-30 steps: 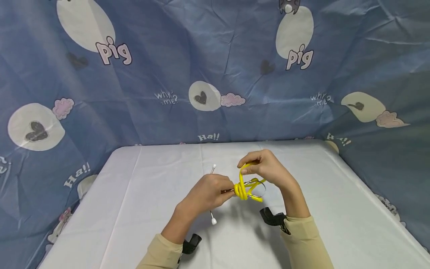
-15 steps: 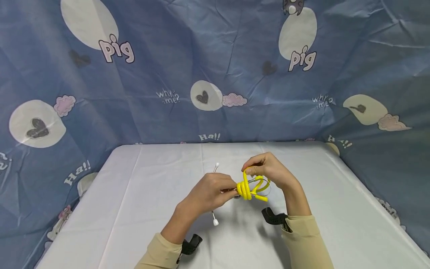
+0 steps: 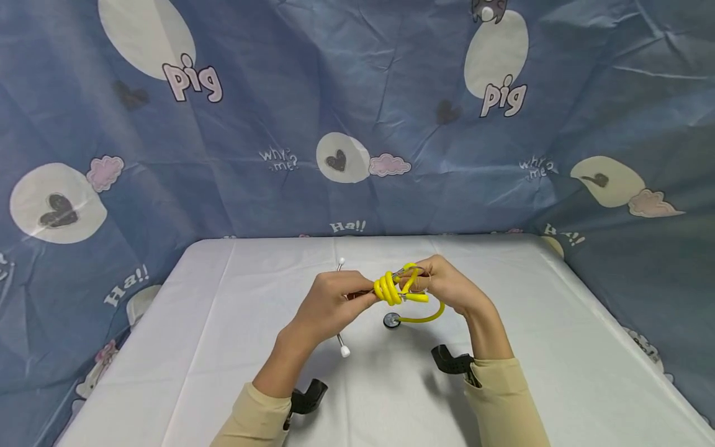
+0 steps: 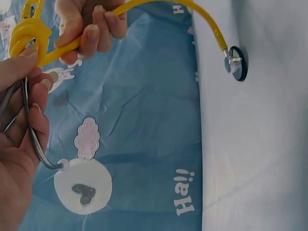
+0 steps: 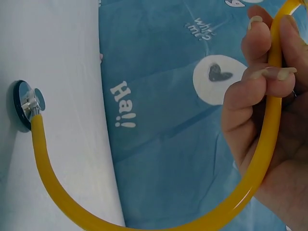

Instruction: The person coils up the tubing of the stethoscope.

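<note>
A stethoscope with yellow tubing (image 3: 388, 288) is held up between both hands, its tube wound in several coils around its metal stems. My left hand (image 3: 329, 304) grips the metal binaural stems (image 4: 32, 130) right beside the coils. White ear tips (image 3: 344, 351) stick out past that hand on both sides. With curled fingers my right hand (image 3: 449, 287) holds the yellow tube (image 5: 273, 115) just right of the coils. From there the free tube bends down to the round chest piece (image 3: 392, 320), which is at the white surface below the hands.
A white-covered table (image 3: 257, 347) lies beneath the hands. Behind it hangs a blue printed cloth (image 3: 357, 93), which also runs along both sides. Black wrist camera mounts (image 3: 454, 360) jut from the beige sleeves.
Both hands have moved a little left and the coils have risen slightly with them. The right hand has drawn its tube down from above the coils. The chest piece now shows fully below.
</note>
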Tool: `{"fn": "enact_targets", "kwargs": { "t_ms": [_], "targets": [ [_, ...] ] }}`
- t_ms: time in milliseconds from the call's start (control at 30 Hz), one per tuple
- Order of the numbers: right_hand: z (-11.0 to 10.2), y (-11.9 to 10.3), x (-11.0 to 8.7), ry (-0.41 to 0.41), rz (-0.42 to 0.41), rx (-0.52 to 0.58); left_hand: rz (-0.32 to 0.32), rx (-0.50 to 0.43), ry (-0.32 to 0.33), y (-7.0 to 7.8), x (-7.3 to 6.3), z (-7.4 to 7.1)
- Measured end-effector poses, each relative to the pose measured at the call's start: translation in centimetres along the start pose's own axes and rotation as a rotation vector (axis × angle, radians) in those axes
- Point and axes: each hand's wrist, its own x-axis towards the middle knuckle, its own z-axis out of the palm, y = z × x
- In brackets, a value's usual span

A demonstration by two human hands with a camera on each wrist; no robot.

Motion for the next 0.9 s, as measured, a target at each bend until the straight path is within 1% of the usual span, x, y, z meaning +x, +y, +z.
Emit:
{"fn": "enact_targets", "kwargs": {
  "t_ms": [100, 267, 433, 567, 733, 900],
  "targets": [
    [0.3, -0.2, 0.1, 0.001, 0.009, 0.002, -0.015, 0.008, 0.026, -0.1, 0.0, -0.3],
    [0.8, -0.6, 0.2, -0.042, -0.025, 0.010, -0.060, 0.048, 0.057, -0.2, 0.0, -0.7],
    [0.9, -0.8, -0.1, -0.074, -0.046, -0.016, -0.097, 0.080, 0.094, -0.3, 0.0, -1.0],
    [1.0, -1.1, -0.1, -0.077, -0.052, -0.010, -0.109, 0.085, 0.105, -0.6, -0.1, -1.3],
    [1.4, -1.2, 0.0, -0.080, -0.057, -0.004, -0.122, 0.122, 0.117, -0.8, -0.2, -1.7],
    [1.9, -1.4, 0.2, -0.108, -0.062, 0.002, -0.147, 0.150, 0.130, -1.3, -0.4, -1.9]
  ]
}}
